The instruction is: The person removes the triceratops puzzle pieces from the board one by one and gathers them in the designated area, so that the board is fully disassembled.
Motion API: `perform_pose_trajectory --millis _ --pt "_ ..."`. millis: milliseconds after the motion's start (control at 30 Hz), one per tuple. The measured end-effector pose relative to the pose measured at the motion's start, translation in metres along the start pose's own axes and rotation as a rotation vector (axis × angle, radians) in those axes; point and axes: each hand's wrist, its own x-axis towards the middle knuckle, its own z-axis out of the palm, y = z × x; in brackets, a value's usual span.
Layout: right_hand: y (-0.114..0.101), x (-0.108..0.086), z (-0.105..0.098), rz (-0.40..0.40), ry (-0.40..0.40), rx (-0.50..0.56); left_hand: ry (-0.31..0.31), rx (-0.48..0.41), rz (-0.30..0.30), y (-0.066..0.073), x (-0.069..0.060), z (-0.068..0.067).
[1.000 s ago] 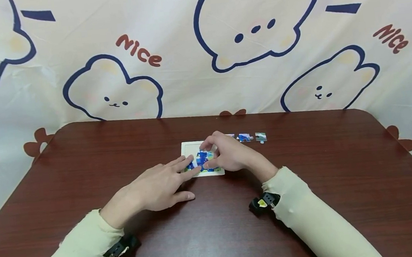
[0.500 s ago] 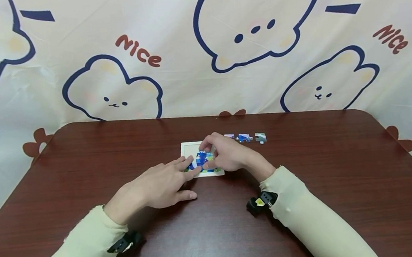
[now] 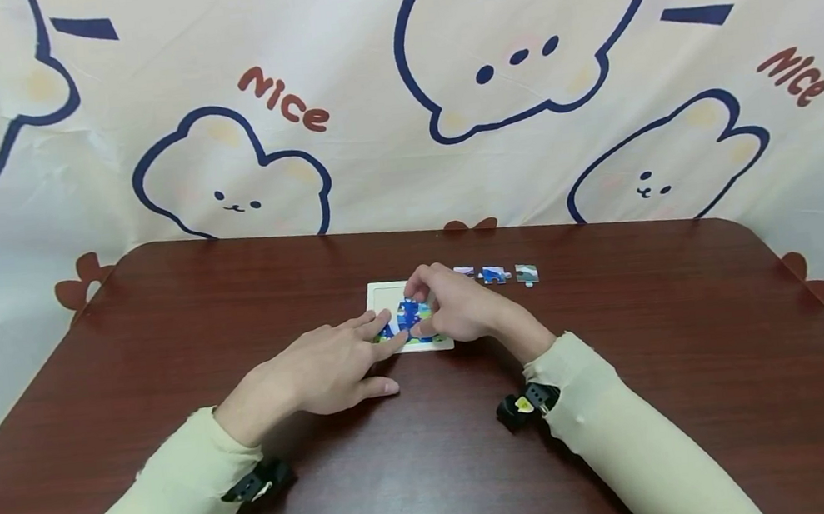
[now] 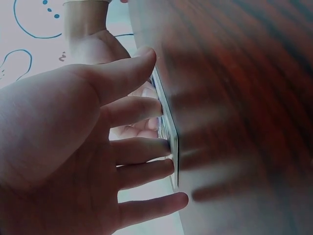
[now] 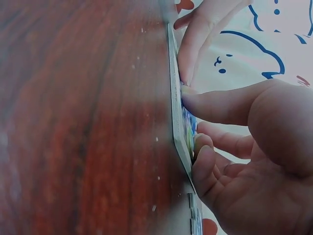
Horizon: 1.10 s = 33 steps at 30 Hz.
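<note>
A white puzzle tray (image 3: 382, 295) lies on the table with blue and green puzzle pieces (image 3: 408, 313) in it. My left hand (image 3: 321, 369) reaches in from the left with fingers extended, fingertips touching the tray and its pieces; in the left wrist view the hand (image 4: 63, 132) has its fingers spread along the tray edge (image 4: 173, 142). My right hand (image 3: 462, 306) bends over the pieces from the right. The right wrist view shows its thumb and curled fingers (image 5: 205, 164) pinching a blue-green piece (image 5: 189, 128) at the tray, partly hidden.
Behind and right of the tray, loose puzzle pieces lie in a row: one partly covered by my right hand (image 3: 464, 272), a blue one (image 3: 493, 275) and a greenish one (image 3: 527, 274). A printed white cloth (image 3: 373, 177) hangs behind the brown table (image 3: 612, 294).
The head view has shifted slightly, so the scene sits a little further right. Both hands keep nearly the same places at the tray, with only small finger motion.
</note>
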Motion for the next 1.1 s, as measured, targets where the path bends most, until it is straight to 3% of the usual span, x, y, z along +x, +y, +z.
perform_pose_trajectory --millis 633,1100 --pt "-0.0049 -0.0055 -0.0025 -0.058 0.044 -0.007 0.001 0.009 -0.021 0.0023 -0.001 0.0006" --pt "-0.0012 -0.0061 -0.0049 -0.018 0.07 0.013 0.0 0.014 -0.023 0.0024 -0.0006 0.0002"
